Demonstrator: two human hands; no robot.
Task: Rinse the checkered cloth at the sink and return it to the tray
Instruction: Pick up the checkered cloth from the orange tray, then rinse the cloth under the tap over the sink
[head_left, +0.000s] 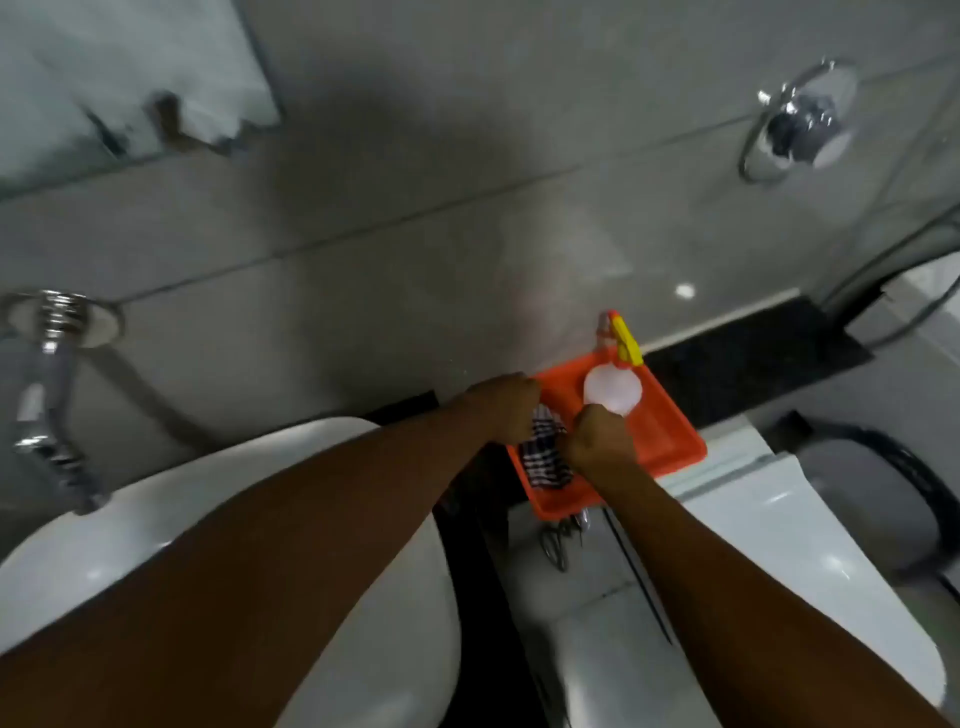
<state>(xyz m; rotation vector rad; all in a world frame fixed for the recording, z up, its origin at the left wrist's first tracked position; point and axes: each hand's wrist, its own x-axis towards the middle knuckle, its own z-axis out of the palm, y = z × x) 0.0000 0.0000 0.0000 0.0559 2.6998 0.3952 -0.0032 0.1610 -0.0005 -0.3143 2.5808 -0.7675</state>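
The room is a bathroom walled in large grey glossy tiles (415, 156) with thin grout lines. A mirror (104, 78) hangs at eleven o'clock, a chrome wall fitting (800, 124) at one o'clock, and a chrome tap (47, 395) juts from the wall at nine o'clock above a white sink (311, 441). A strip of dark speckled counter (753, 358) runs along the wall at three o'clock, with white ceramic (753, 545) below it at five o'clock. No brand, label or writing can be read; the picture is blurred.

An orange tray (670, 431) sits just right of centre. A translucent spray bottle (613, 389) with a yellow trigger stands at its far end. The checkered cloth (545, 462) lies in the tray's near left part. The left hand (504, 410) and right hand (600, 441) are both curled closed, pinching the cloth's upper edge.
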